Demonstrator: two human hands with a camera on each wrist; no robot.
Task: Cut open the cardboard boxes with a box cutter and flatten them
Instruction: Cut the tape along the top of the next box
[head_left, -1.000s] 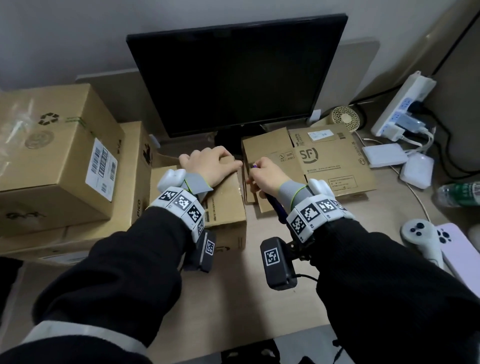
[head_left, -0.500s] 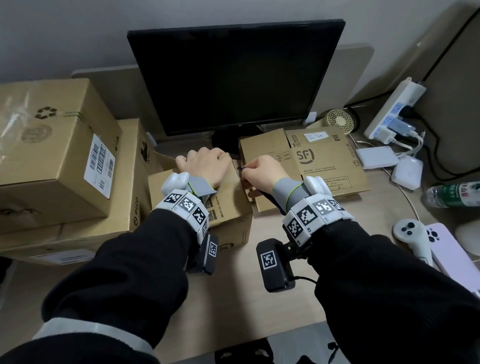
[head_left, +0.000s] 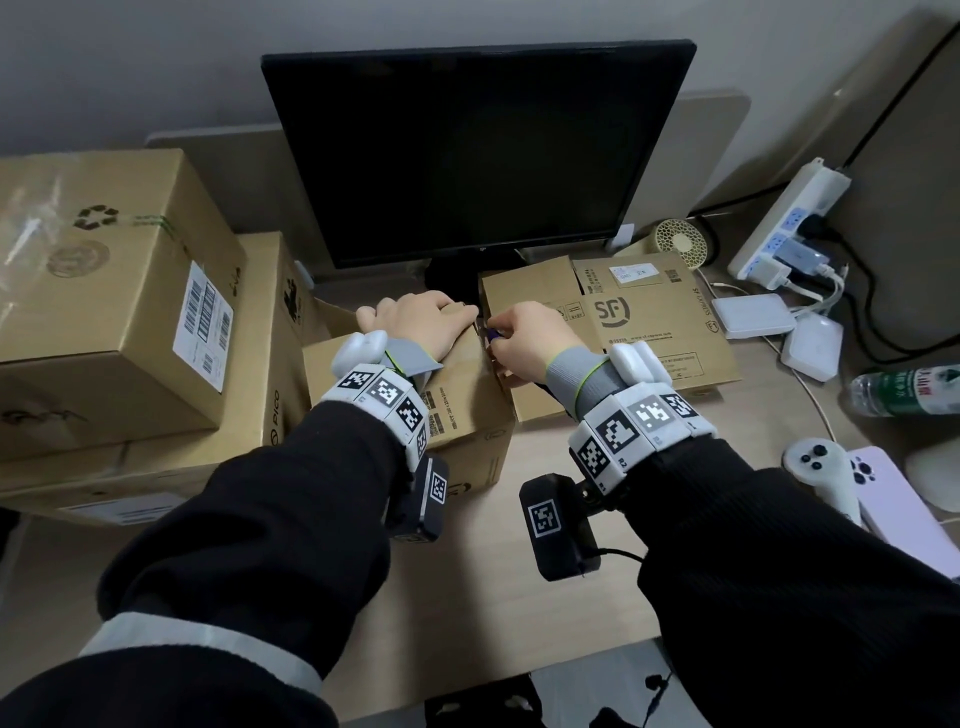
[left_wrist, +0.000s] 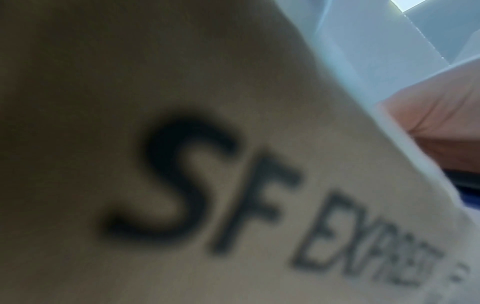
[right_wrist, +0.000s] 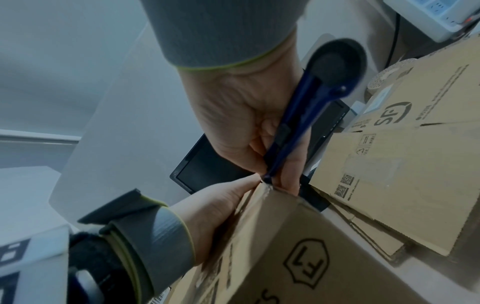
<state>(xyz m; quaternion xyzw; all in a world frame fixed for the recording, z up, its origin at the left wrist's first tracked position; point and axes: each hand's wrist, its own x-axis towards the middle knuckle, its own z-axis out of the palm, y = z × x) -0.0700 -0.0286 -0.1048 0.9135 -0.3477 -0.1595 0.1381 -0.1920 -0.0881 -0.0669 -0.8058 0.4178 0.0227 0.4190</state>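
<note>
A small brown SF Express box (head_left: 467, 415) stands on the desk in front of the monitor. My left hand (head_left: 421, 322) lies on its top, fingers curled over the far edge and thumb reaching the far right corner. My right hand (head_left: 530, 338) grips a blue box cutter (head_left: 491, 336). In the right wrist view the box cutter (right_wrist: 293, 121) points down, its tip at the top corner of the box (right_wrist: 298, 257), right beside my left hand (right_wrist: 215, 207). The left wrist view is filled by the blurred printed side of the box (left_wrist: 182, 185).
Flattened SF cardboard (head_left: 649, 332) lies just right of the box. Two large boxes (head_left: 104, 291) are stacked at the left. The monitor (head_left: 467, 156) stands behind. A power strip (head_left: 789, 218), white chargers (head_left: 753, 322), controller (head_left: 821, 467), pink phone (head_left: 898, 509) and bottle (head_left: 904, 389) lie at the right.
My right hand has brought the box cutter a little to the left, up to the box's far right corner beside my left thumb. My left hand has stayed on the box top.
</note>
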